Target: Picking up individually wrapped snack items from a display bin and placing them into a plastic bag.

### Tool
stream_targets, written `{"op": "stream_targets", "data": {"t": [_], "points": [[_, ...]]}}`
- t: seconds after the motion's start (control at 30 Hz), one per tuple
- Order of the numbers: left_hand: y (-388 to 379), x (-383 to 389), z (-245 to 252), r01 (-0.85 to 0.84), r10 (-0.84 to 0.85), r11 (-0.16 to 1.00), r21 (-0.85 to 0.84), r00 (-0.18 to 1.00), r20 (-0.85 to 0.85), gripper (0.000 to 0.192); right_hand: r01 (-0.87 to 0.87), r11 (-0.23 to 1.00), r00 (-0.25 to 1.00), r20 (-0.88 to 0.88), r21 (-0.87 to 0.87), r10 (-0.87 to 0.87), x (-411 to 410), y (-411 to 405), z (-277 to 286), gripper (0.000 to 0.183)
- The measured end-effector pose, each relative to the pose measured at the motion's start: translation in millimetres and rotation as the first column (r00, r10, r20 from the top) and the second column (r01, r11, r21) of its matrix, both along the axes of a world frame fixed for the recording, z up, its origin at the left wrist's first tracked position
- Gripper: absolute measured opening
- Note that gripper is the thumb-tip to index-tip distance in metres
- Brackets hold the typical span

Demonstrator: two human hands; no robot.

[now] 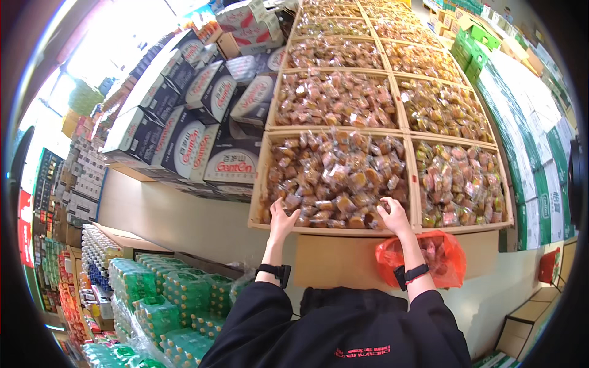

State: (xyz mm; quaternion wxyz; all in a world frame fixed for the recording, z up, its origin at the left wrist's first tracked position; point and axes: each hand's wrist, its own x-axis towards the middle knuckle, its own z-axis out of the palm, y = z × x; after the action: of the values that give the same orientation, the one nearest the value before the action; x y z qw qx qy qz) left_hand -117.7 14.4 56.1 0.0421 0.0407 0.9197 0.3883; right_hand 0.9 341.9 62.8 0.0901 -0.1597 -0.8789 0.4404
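Observation:
Before me is a wooden bin [331, 231] heaped with small brown cakes [340, 175], each in clear plastic wrap. My left hand [281, 221] is over the bin's near left corner, fingers spread, with nothing in it. Over the near right part of the same bin, my right hand [393, 216] has its fingers apart and bent, also holding nothing visible. Whether either hand's fingertips touch the wrapped cakes is hard to tell. Below my right forearm, a red plastic bag [444, 262] gapes with some wrapped items inside.
More wooden compartments of wrapped snacks [336, 99] stretch away ahead, with another [460, 184] to the right. Ganten water cartons [230, 161] are stacked left. Green-wrapped bottle packs [179, 294] stand at lower left. White and green cartons [529, 152] line the right side.

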Motion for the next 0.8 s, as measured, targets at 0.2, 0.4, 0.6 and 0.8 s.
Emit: {"op": "stream_targets", "data": {"t": [0.2, 0.4, 0.6, 0.8], "points": [[-36.5, -49.3, -50.2, -0.025, 0.077, 0.99, -0.138, 0.921, 0.381, 0.102, -0.008, 1.0, 0.957, 0.291, -0.02, 0.014, -33.9, -30.6, -51.8, 0.06], [-19.3, -70.2, -59.2, -0.007, 0.062, 0.994, -0.112, 0.866, 0.496, 0.116, -0.191, 0.973, 0.835, 0.542, 0.128, 0.093, -60.7, -65.1, -18.4, 0.088], [-12.1, -69.1, -51.0, 0.097, -0.026, 0.988, -0.124, 0.879, 0.476, 0.1, -0.154, 0.972, 0.902, 0.428, 0.177, 0.065, -68.3, -100.2, -16.2, 0.092], [4.0, -42.2, -49.4, 0.197, -0.108, 0.946, -0.257, 0.94, 0.323, 0.093, -0.259, 0.899, 0.945, 0.285, 0.354, 0.16, -67.7, -89.6, -41.2, 0.086]]}}
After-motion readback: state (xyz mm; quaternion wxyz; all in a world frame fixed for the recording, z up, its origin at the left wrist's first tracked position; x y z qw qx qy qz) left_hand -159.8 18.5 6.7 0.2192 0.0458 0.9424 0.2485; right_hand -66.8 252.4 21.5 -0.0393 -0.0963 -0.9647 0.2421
